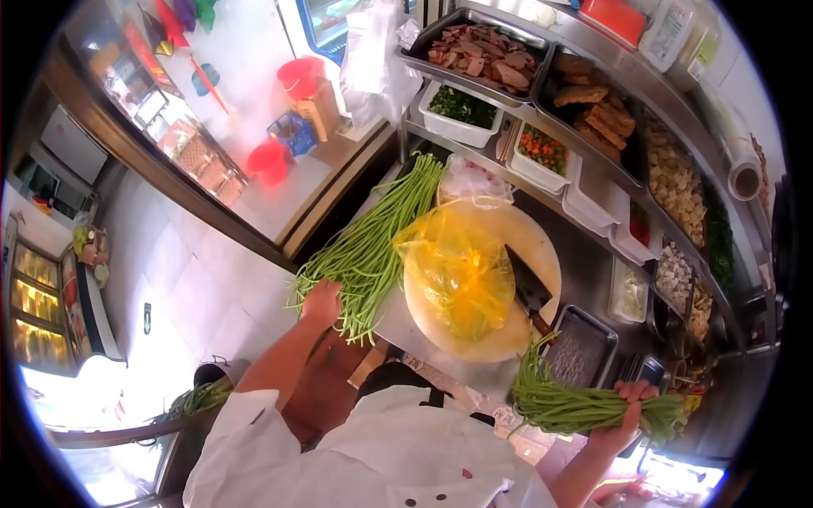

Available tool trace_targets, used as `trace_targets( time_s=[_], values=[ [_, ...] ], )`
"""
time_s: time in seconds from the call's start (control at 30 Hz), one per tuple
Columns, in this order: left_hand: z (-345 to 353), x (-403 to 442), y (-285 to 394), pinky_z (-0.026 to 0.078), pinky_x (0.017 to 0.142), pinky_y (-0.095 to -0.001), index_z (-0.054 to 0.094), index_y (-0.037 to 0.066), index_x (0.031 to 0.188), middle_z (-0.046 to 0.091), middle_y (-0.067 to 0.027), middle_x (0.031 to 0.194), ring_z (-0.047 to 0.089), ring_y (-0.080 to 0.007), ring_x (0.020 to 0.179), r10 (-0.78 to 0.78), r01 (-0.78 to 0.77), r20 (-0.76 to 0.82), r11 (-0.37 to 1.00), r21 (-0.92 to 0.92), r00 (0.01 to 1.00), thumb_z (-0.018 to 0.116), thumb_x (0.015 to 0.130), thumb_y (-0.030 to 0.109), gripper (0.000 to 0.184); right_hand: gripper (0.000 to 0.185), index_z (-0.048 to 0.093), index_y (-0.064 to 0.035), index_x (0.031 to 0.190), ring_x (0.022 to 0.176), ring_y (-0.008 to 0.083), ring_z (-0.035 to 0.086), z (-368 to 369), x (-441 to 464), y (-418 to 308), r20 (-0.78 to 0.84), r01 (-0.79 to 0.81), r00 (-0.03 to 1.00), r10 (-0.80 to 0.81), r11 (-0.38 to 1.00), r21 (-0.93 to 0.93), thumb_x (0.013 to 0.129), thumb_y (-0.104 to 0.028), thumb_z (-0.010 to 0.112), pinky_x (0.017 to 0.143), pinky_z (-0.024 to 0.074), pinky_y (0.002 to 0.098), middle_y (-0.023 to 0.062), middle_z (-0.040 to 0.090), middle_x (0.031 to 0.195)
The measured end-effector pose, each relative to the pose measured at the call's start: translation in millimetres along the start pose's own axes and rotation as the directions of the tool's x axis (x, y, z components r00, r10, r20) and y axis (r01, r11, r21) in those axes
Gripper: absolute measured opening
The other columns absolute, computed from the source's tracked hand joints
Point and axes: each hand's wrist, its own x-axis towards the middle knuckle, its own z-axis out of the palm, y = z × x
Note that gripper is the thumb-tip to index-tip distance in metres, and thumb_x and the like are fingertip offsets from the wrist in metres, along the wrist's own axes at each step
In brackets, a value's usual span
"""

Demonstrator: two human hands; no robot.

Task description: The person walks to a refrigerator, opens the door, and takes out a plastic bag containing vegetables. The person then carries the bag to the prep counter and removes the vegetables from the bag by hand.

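Note:
My right hand (625, 416) is closed round a bunch of green long beans (563, 404), held out over the counter's front right edge. At the left, my left hand (322, 303) has its fingers curled at the near end of a larger pile of long beans (385, 229), partly hidden among the stalks. Between the two hands lies a round chopping board (542, 241). On it sits a yellow plastic bag (461, 275), its contents hard to make out. A cleaver (528, 279) with a dark blade rests on the board's right side, handle toward me.
A metal tray (603, 332) stands right of the board. Behind it, a shelf carries a tray of sliced meat (487, 57), white tubs of chopped greens (461, 107) and diced vegetables (542, 152). A clear bag (476, 179) touches the board's far edge. Red buckets (269, 161) stand beyond the partition.

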Motion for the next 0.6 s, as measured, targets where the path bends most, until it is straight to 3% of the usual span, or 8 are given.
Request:
trace_targets(
  time_s=[0.07,0.23,0.33,0.37,0.47,0.53,0.57,0.6],
  values=[
    [7,9,-5,0.054,0.074,-0.0473,0.068,0.014,0.101,0.060,-0.0136,0.102,0.064,-0.0360,0.091,0.019,-0.024,0.102,0.999,0.045,0.995,0.061,0.086,0.011,0.017,0.044,0.042,-0.0109,0.104,0.085,0.0149,0.048,11,1,1,-0.092,-0.001,0.996,-0.006,0.997,-0.076,0.081,-0.026,0.076,0.087,0.0415,0.0346,0.0032,0.044,0.092],
    [-19,29,8,0.054,0.071,-0.0440,0.069,0.008,0.088,0.063,-0.0076,0.088,0.066,-0.0296,0.085,0.089,-0.085,0.057,0.995,-0.060,0.994,0.069,0.085,0.018,0.010,0.041,0.042,-0.0111,0.102,0.085,0.0153,0.049,12,-1,2,-0.088,-0.003,0.996,0.000,0.999,-0.032,0.082,-0.023,0.075,0.087,0.0417,0.0344,0.0032,0.044,0.092],
    [-47,41,28,0.055,0.073,-0.0379,0.071,0.006,0.093,0.067,-0.0090,0.091,0.068,-0.0262,0.083,0.086,-0.061,0.050,0.925,-0.376,0.995,0.074,0.085,0.019,0.016,0.036,0.045,-0.0117,0.103,0.085,0.0156,0.050,2,-4,4,-0.008,0.004,1.000,-0.003,0.997,0.078,0.083,-0.014,0.075,0.086,0.0449,0.0342,0.0035,0.047,0.093],
    [-66,44,46,0.054,0.075,-0.0296,0.071,0.003,0.100,0.069,-0.0073,0.092,0.068,-0.0175,0.082,-0.029,0.171,0.282,0.851,-0.496,0.959,0.074,0.090,0.016,0.017,0.034,0.046,-0.0121,0.104,0.085,0.0157,0.051,-2,-6,4,0.029,0.004,1.000,-0.007,0.993,0.115,0.084,-0.010,0.074,0.085,0.0465,0.0341,0.0036,0.048,0.093],
    [-110,50,126,0.052,0.076,-0.0249,0.070,-0.001,0.106,0.068,-0.0040,0.091,0.065,-0.0116,0.083,0.065,0.419,0.496,0.448,-0.790,0.866,0.069,0.094,0.011,0.017,0.035,0.049,-0.0124,0.102,0.080,0.0149,0.051,17,-9,3,0.028,-0.020,0.999,0.021,1.000,-0.008,0.082,-0.009,0.077,0.078,0.0472,0.0335,0.0037,0.050,0.090],
    [-140,49,188,0.051,0.076,-0.0233,0.069,-0.003,0.108,0.068,-0.0032,0.092,0.063,-0.0102,0.084,0.174,0.400,0.478,0.348,-0.848,0.861,0.067,0.095,0.008,0.017,0.034,0.052,-0.0125,0.103,0.082,0.0141,0.054,30,-12,3,-0.055,-0.153,0.986,0.155,0.987,0.050,0.080,-0.004,0.076,0.076,0.0482,0.0346,0.0035,0.053,0.091],
    [-152,50,215,0.050,0.076,-0.0225,0.069,-0.004,0.109,0.068,-0.0029,0.093,0.062,-0.0094,0.085,0.233,0.393,0.464,0.294,-0.871,0.855,0.066,0.096,0.006,0.017,0.034,0.053,-0.0122,0.103,0.082,0.0142,0.056,19,-16,13,-0.054,-0.154,0.988,0.144,0.939,-0.309,0.080,-0.002,0.075,0.074,0.0484,0.0340,0.0033,0.056,0.091],
    [-160,50,238,0.050,0.076,-0.0227,0.069,-0.004,0.109,0.068,-0.0037,0.094,0.062,-0.0095,0.086,0.297,0.364,0.446,0.293,-0.884,0.844,0.066,0.096,0.006,0.017,0.032,0.055,-0.0117,0.101,0.082,0.0143,0.057,21,-17,9,-0.033,-0.155,0.987,0.157,0.887,-0.436,0.079,0.000,0.075,0.072,0.0487,0.0330,0.0030,0.058,0.092]
  ],
)
